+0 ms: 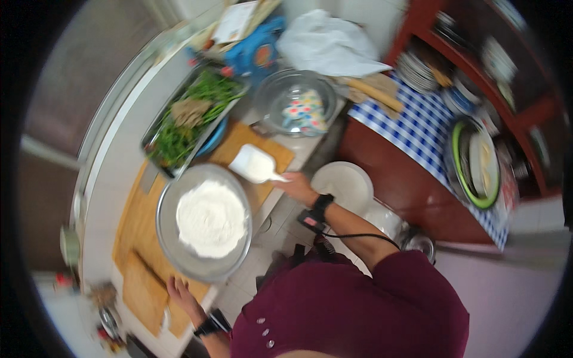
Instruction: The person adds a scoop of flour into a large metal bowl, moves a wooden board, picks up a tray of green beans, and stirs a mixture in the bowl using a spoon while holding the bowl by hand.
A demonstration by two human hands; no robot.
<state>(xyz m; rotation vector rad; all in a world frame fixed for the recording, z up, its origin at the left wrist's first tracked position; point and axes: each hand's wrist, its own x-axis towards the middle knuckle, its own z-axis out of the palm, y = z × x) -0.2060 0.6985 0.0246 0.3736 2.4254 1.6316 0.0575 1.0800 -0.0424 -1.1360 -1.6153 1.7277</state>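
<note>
My right hand [297, 188] is closed around the handle of a white plastic scoop [254, 164] that carries some white powder. The scoop is over the edge of a wooden board, just right of a large metal bowl [162, 232]. White flour-like powder [211, 219] lies in that bowl. My left hand [183, 297], fingers apart and holding nothing, is by the bowl's lower rim, near a thin dark stick [150, 270] on a smaller wooden board [143, 297]. Below and right of my right hand, a white tub [365, 179] with pale contents stands low beside the counter.
A metal tray [147, 141] of leafy greens [172, 145] adjoins the bowl. Behind are a glass bowl [262, 105] with a dotted cloth [304, 112], a blue container [255, 53] and a white cloth [329, 42]. A rolling pin [376, 95] lies near a red cabinet [380, 152].
</note>
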